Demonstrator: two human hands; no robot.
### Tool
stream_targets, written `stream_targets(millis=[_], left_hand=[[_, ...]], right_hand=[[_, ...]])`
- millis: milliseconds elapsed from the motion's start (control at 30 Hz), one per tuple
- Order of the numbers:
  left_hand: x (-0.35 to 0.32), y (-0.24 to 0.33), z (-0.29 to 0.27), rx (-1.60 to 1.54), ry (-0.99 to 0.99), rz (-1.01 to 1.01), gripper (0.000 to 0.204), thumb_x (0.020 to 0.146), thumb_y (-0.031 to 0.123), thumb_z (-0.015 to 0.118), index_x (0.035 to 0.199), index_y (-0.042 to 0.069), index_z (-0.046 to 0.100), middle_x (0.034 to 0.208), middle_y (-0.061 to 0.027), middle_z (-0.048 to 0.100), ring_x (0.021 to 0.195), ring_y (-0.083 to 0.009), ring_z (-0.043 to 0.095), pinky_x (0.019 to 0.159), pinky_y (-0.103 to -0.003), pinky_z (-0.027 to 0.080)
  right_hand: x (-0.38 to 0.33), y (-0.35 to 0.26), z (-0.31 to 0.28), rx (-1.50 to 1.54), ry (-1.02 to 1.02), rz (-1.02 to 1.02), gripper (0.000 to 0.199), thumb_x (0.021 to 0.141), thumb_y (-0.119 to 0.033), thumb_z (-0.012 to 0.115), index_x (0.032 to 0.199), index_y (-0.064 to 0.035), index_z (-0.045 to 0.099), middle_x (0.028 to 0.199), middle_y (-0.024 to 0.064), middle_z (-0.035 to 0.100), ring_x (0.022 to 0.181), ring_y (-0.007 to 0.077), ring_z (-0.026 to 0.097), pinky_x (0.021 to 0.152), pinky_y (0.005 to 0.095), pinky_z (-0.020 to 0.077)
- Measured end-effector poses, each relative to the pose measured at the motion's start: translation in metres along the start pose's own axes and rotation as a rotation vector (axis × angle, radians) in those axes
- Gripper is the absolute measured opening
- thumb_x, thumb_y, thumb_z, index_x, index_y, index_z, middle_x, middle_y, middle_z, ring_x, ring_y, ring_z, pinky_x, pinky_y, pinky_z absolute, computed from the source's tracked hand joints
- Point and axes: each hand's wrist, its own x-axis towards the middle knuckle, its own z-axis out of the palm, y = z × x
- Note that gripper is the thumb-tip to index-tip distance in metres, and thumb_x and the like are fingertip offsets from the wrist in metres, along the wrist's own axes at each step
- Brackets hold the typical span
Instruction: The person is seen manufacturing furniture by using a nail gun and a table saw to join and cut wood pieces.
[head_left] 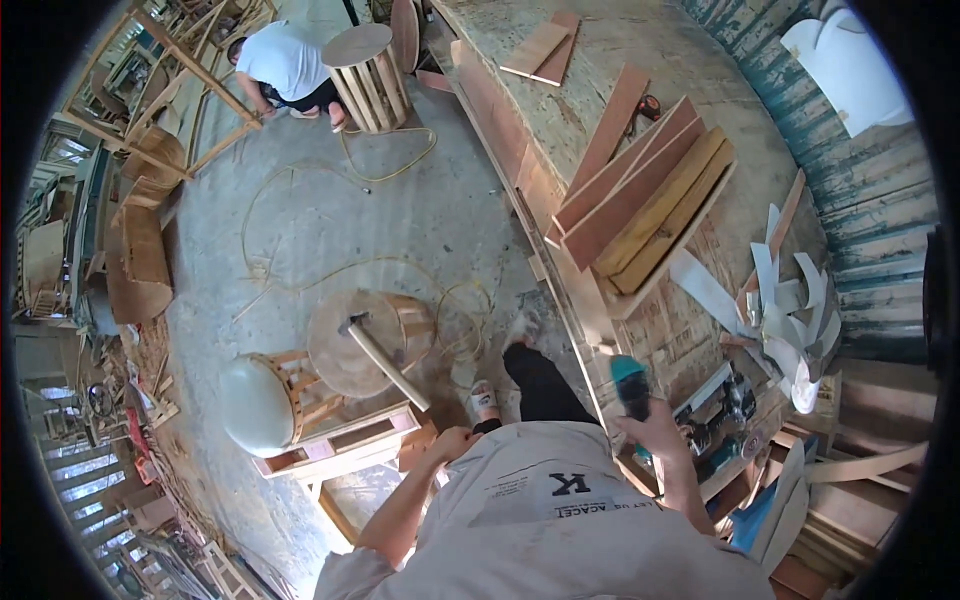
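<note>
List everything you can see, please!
power tool: 1, teal and black, in right hand
hammer: 1, pale handle, across round tabletop
stool: 1, whitish seat, lower left
slatted drum: 1, brown, upper left
hose: some, yellow, floor
workbench: 1, brown, right
boards: several, reddish-brown, on workbench
strips: several, whitish, far right
co-worker: 1, light shirt, beside drum
edge clutter: uncountable, mixed, left
left hand: 1, bare, at waist
right hand: 1, bare, right

A person stands with elbows bent, the left forearm (pixel 402 502) angled inward and the left hand (pixel 455 443) low beside the waist, its finger pose too small to read. The right forearm (pixel 682 488) points forward, the right hand (pixel 655 428) curled in a grip, well apart from the left.
</note>
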Motion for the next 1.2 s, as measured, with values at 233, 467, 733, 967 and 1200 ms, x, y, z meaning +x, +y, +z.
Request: stream_targets(millis=[233,467,733,967,1200], left_hand=[[0.084,0.007,-0.100,-0.138,0.209,-0.171,0.055,0.087,0.051,0.054,0.082,-0.002,0.066,0.081,-0.0269,0.063,0.081,-0.0415,0.063,0.069,-0.045,0.048],[0.091,0.090,-0.251,-0.111,0.432,-0.276,0.048,0.086,0.048,0.058,0.074,0.002,0.062,0.073,-0.0201,0.063,0.073,-0.0384,0.062,0.064,-0.045,0.047],[0.162,0.042,-0.424,-0.297,0.525,-0.221,0.043,0.087,0.043,0.059,0.081,0.000,0.064,0.074,-0.0176,0.064,0.071,-0.0299,0.064,0.065,-0.040,0.049],[0.409,-0.184,-0.592,-0.596,0.560,-0.430,0.041,0.082,0.041,0.061,0.073,0.001,0.063,0.070,-0.0177,0.064,0.070,-0.0297,0.065,0.065,-0.041,0.049],[0.625,-0.361,-0.716,-0.371,0.681,-0.596,0.041,0.082,0.040,0.057,0.079,-0.001,0.065,0.084,-0.0248,0.065,0.086,-0.0436,0.062,0.077,-0.050,0.049]], right_hand=[[0.160,-0.143,0.034,-0.356,-0.322,-0.248,0.064,0.068,-0.040,0.077,0.109,0.0058,0.062,0.096,0.0218,0.067,0.089,0.0279,0.065,0.081,0.0356,0.0496],[0.285,-0.310,0.043,-0.273,-0.451,-0.262,0.047,0.073,-0.031,0.074,0.101,0.0056,0.063,0.080,0.0148,0.066,0.065,0.0174,0.062,0.061,0.0340,0.0500],[0.479,-0.493,0.036,0.060,-0.043,-0.441,0.016,0.083,-0.018,0.067,0.087,-0.0055,0.058,0.066,0.0006,0.056,0.049,0.0095,0.052,0.049,0.0264,0.0441],[0.688,-0.699,0.038,0.238,0.230,-0.233,0.025,0.088,-0.033,0.066,0.080,-0.0124,0.054,0.058,-0.0025,0.046,0.045,0.0095,0.046,0.040,0.0252,0.0404],[0.875,-0.737,-0.003,0.117,0.369,0.006,0.018,0.092,-0.034,0.060,0.088,-0.0166,0.061,0.059,-0.0088,0.035,0.047,0.0034,0.033,0.046,0.0214,0.0329]])
